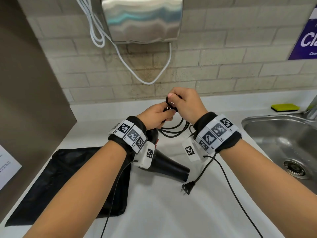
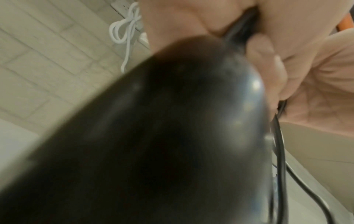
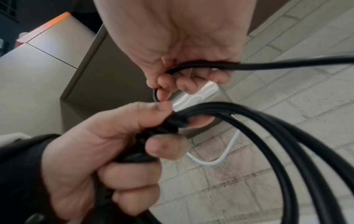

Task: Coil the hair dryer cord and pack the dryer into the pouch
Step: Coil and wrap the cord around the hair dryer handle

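Note:
A black hair dryer (image 1: 171, 167) lies under my left wrist, nozzle toward the near right; in the left wrist view its blurred body (image 2: 153, 136) fills the frame. My left hand (image 1: 154, 115) grips several bundled loops of the black cord (image 1: 173, 133) above the counter. My right hand (image 1: 185, 103), just right of it and slightly higher, pinches one strand into a small loop. The right wrist view shows the left hand (image 3: 107, 145) clenched on the bundle (image 3: 268, 128) and the right hand (image 3: 172, 50) fingers curled round the strand. The plug (image 1: 187, 187) rests on the counter. The flat black pouch (image 1: 68, 177) lies at the near left.
A steel sink (image 1: 283, 134) is set into the white counter (image 1: 163, 212) at the right, with a yellow sponge (image 1: 284, 107) behind it. A metal hand dryer (image 1: 142, 19) with a white cable (image 1: 149, 81) hangs on the tiled wall. Thin black wrist-camera leads trail toward me.

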Tool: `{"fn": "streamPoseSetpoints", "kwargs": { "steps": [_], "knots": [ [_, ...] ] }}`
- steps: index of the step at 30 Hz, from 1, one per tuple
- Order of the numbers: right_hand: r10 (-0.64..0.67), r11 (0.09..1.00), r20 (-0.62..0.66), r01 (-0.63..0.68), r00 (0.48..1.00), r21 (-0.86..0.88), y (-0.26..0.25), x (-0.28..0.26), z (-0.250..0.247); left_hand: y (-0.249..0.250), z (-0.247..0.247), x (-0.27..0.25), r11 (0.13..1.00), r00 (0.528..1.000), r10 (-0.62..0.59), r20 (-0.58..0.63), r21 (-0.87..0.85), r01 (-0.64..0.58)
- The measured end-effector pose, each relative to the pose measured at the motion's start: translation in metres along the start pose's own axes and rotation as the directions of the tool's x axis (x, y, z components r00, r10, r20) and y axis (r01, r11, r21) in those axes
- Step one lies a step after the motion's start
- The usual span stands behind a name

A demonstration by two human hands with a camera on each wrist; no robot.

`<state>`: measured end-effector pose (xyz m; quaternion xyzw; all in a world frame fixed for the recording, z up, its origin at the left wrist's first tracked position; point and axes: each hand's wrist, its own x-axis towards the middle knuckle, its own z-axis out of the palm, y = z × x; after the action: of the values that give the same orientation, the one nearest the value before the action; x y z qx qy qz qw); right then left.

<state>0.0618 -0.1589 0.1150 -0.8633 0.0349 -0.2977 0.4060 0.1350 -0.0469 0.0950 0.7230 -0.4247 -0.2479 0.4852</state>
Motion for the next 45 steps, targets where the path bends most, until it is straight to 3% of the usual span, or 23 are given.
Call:
{"fn": "streamPoseSetpoints", "kwargs": {
  "steps": [3, 6, 10, 15, 19, 22, 29, 34, 35, 37, 38, 40, 41, 43, 45],
  "knots": [
    [-0.018, 0.997, 0.022, 0.016, 1.0, 0.081, 0.002, -0.004, 0.0, -0.003, -0.001, 0.004, 0.999, 0.999, 0.004, -0.041, -0.046, -0.006],
    [0.013, 0.982, -0.029, -0.007, 0.999, 0.19, 0.011, -0.011, -0.004, -0.007, -0.001, 0.008, 0.979, 0.995, -0.025, -0.095, -0.205, 0.005],
    [-0.007, 0.996, -0.083, 0.014, 0.997, 0.083, 0.025, -0.024, 0.0, -0.01, 0.001, 0.01, 0.958, 0.988, 0.002, -0.154, -0.282, -0.046],
    [-0.06, 0.995, -0.037, 0.063, 0.998, 0.072, 0.036, -0.036, 0.013, -0.013, 0.001, 0.01, 0.946, 0.979, 0.013, -0.203, -0.314, -0.077],
    [-0.044, 0.997, -0.002, 0.043, 0.999, -0.069, 0.048, -0.041, 0.014, -0.013, 0.0, 0.012, 0.944, 0.98, 0.017, -0.197, -0.319, -0.08],
    [-0.02, 0.98, -0.068, 0.006, 0.998, -0.198, 0.051, -0.042, 0.007, -0.011, 0.001, 0.014, 0.95, 0.982, 0.002, -0.188, -0.305, -0.06],
    [0.072, 0.986, -0.124, -0.089, 0.99, -0.139, 0.049, -0.046, -0.002, -0.009, 0.003, 0.021, 0.966, 0.983, -0.059, -0.172, -0.26, 0.013],
    [-0.058, 0.977, -0.119, 0.032, 0.991, -0.212, 0.051, -0.064, -0.006, -0.008, 0.005, 0.025, 0.968, 0.977, -0.085, -0.193, -0.248, 0.036],
    [-0.097, 0.972, -0.087, 0.076, 0.991, -0.222, 0.05, -0.069, -0.007, -0.008, 0.005, 0.026, 0.968, 0.977, -0.09, -0.195, -0.247, 0.04],
    [-0.057, 0.977, 0.125, 0.081, 0.99, -0.197, 0.049, -0.076, -0.01, -0.008, 0.005, 0.027, 0.968, 0.974, -0.102, -0.2, -0.248, 0.05],
    [0.039, 0.976, 0.288, 0.025, 0.957, -0.216, 0.047, -0.08, -0.012, -0.008, 0.006, 0.028, 0.967, 0.973, -0.108, -0.204, -0.249, 0.055],
    [0.304, 0.903, 0.561, -0.047, 0.77, -0.426, 0.05, -0.088, -0.009, -0.008, 0.006, 0.03, 0.967, 0.972, -0.119, -0.204, -0.246, 0.067],
    [0.425, 0.835, 0.61, -0.029, 0.669, -0.55, 0.056, -0.093, -0.005, -0.008, 0.006, 0.03, 0.967, 0.972, -0.124, -0.202, -0.243, 0.073],
    [0.597, 0.698, 0.605, 0.03, 0.526, -0.715, 0.072, -0.104, 0.006, -0.008, 0.006, 0.031, 0.967, 0.971, -0.132, -0.201, -0.243, 0.081],
    [0.661, 0.626, 0.587, 0.088, 0.467, -0.775, 0.088, -0.115, 0.016, -0.008, 0.006, 0.032, 0.965, 0.969, -0.135, -0.205, -0.249, 0.082]
  ]
}}
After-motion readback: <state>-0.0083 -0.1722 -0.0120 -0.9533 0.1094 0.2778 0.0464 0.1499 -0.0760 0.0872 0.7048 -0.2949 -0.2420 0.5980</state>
